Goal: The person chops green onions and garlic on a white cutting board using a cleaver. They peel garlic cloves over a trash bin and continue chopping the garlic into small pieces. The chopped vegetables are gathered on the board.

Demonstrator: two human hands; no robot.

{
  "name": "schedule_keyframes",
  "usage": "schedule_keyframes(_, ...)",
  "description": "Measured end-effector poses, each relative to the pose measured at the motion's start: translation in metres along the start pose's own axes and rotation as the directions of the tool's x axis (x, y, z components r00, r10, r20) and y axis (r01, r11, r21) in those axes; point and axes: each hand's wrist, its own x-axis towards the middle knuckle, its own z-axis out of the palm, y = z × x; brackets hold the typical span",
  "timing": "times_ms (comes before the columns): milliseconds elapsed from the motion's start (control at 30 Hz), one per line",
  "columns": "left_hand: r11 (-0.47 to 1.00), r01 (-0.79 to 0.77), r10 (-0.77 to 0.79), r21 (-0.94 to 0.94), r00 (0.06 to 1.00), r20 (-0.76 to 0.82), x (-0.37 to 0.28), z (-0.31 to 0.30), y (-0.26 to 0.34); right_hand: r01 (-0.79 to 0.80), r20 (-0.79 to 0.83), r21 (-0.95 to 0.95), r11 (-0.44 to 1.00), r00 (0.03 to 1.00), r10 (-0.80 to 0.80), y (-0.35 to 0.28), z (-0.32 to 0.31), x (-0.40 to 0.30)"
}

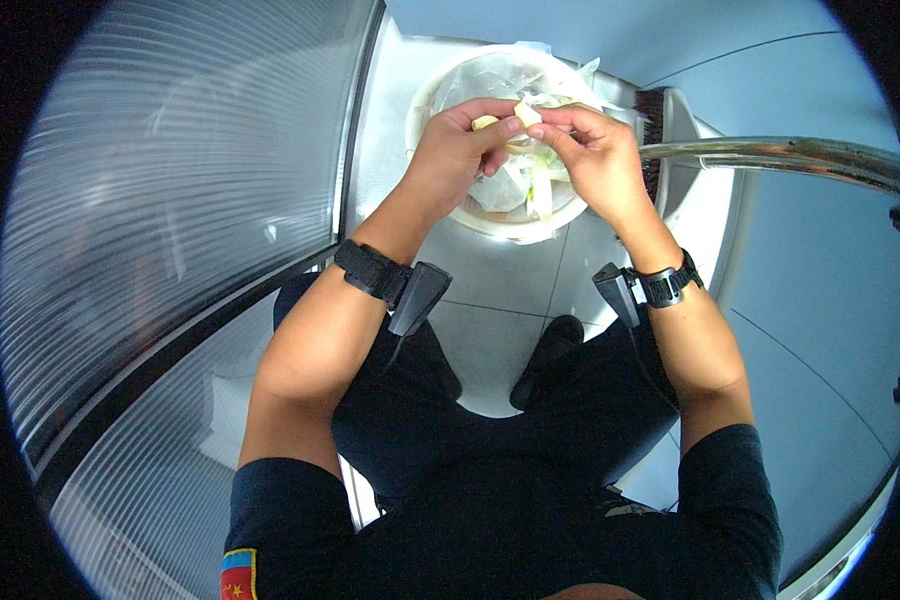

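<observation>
Both my hands meet above a round white bin (487, 223) lined with a translucent plastic bag. Between my fingertips is a small pale yellow piece (527, 114), which looks like a garlic clove. My left hand (461, 146) pinches its left side and also has another pale yellow piece (484, 122) at its fingers. My right hand (596, 150) touches the first piece with thumb and forefinger. In the bin lie crumpled plastic (502, 187) and pale green-white scraps (541, 191), partly hidden by my hands.
A ribbed translucent panel (195, 165) with a dark frame stands at the left. Right of the bin are a dark-bristled broom (651, 120), a dustpan (679, 150) and a metal pole (795, 154). Blue-grey wall panels (817, 255) rise at the right. My shoes (551, 356) rest on the tiled floor (487, 270).
</observation>
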Motion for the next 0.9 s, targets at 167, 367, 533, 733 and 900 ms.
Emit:
schedule_keyframes(167,0.996,-0.039,0.041,0.085,0.999,-0.024,-0.002,0.007,-0.001,0.149,-0.014,-0.081,0.985,0.988,-0.151,0.003,-0.004,0.001)
schedule_keyframes(367,0.997,-0.025,0.027,0.078,0.999,-0.025,0.0,0.004,0.0,-0.09,0.043,0.104,0.99,0.995,0.086,0.01,-0.006,0.003)
schedule_keyframes(533,0.944,-0.038,0.048,-0.328,0.999,0.022,0.009,-0.011,0.001,-0.007,-0.02,-0.367,0.93,1.0,0.0,0.014,-0.014,0.002)
schedule_keyframes(733,0.893,0.04,-0.029,-0.449,0.999,0.031,0.011,-0.013,0.0,0.307,-0.008,-0.466,0.83,0.936,-0.351,0.012,-0.015,0.004)
schedule_keyframes(900,0.816,0.043,0.037,-0.576,0.991,0.127,0.004,-0.017,-0.006,0.185,-0.006,-0.482,0.857,0.977,-0.215,0.018,-0.018,-0.015)
